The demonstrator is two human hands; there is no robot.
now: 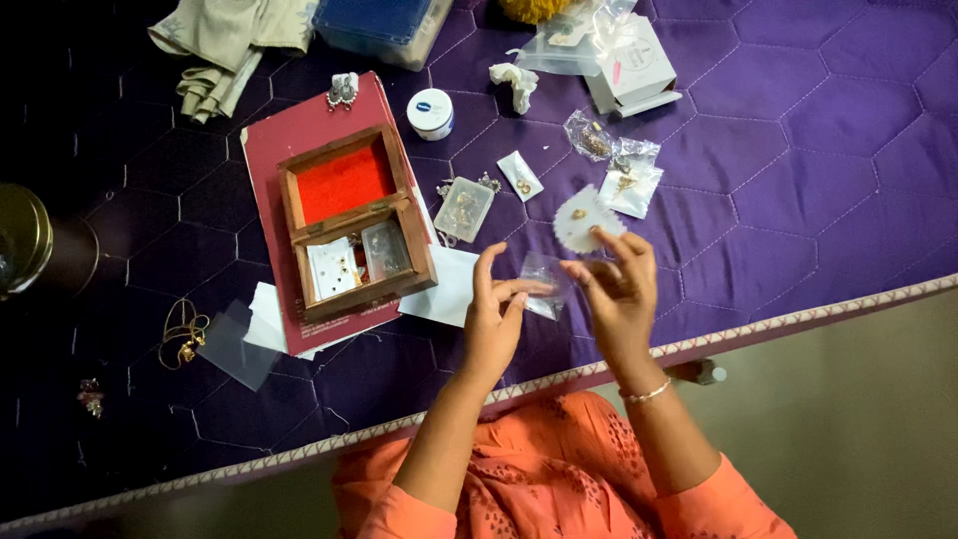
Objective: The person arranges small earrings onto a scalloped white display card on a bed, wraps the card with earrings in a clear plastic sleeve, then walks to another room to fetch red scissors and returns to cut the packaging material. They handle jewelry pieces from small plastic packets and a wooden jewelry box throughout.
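Both my hands hover over a purple quilted bedspread (798, 180). My left hand (494, 319) pinches one edge of a small clear plastic pouch (544, 284). My right hand (619, 289) grips the pouch's other edge and also holds a round white scalloped card (584, 218) with a small gold earring on it, raised between its fingertips. To the left, an open wooden jewellery box (349, 220) with a red lining lies on a red folder (289, 140), with small clear packets in its lower part.
Small clear packets of jewellery (619, 170) lie ahead of my hands, beside a clear case (464, 208) and a white round tin (430, 112). A white carton (634, 70), a blue-lidded container (384, 25), folded cloth (225, 50) and a gold chain (182, 334) lie around.
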